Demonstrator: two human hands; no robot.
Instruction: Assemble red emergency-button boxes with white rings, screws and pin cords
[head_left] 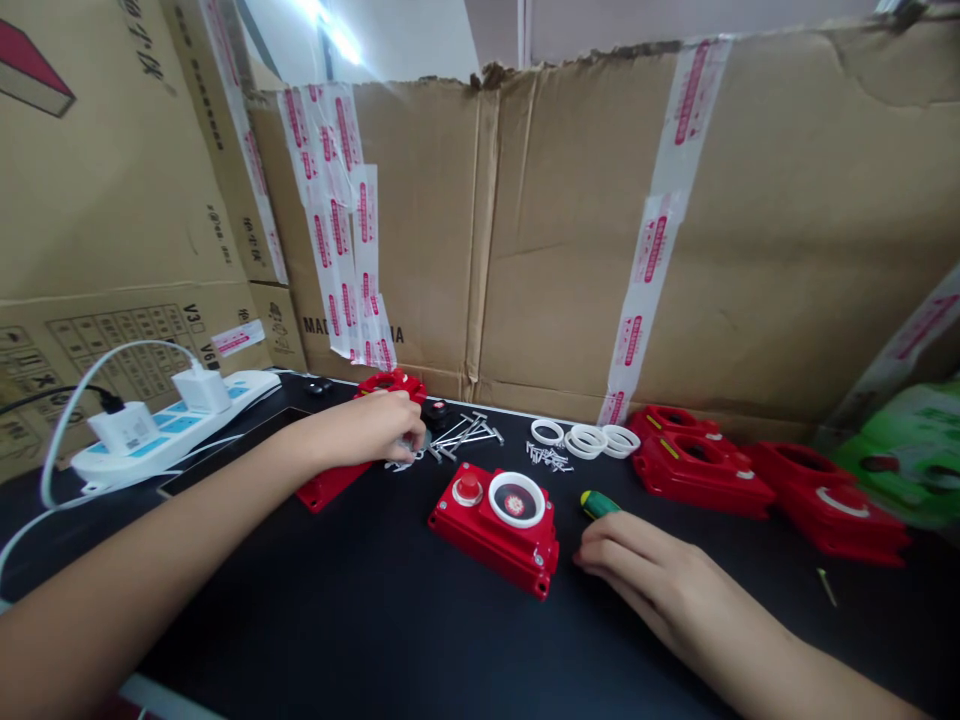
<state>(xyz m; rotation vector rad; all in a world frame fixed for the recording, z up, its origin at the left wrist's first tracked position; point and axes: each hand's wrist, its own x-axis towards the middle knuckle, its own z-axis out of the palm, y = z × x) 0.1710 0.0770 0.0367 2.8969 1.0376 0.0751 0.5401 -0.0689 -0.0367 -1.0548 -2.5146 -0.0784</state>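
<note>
At the back left, my left hand (379, 428) reaches down with its fingers curled together over small clear or metal parts (401, 460). What its fingertips pinch is hidden. A red housing (330, 487) lies partly under that forearm. My right hand (660, 565) rests on the table with bent fingers, closed around a green screwdriver (598, 503) whose yellow-tipped handle end sticks out; the rest is hidden. Between my hands sits a red box (491, 530) with a red knob (468, 486) and a white ring (517, 499) around a dark round window.
T-shaped metal rods (466, 435), screws (547, 457) and white rings (587, 440) lie behind the box. More red housings (697, 465) stand right, near a green bag (904, 450). One loose screw (826, 587) lies front right. A power strip (176, 425) with plugs is left. Cardboard walls (570, 230) enclose the back.
</note>
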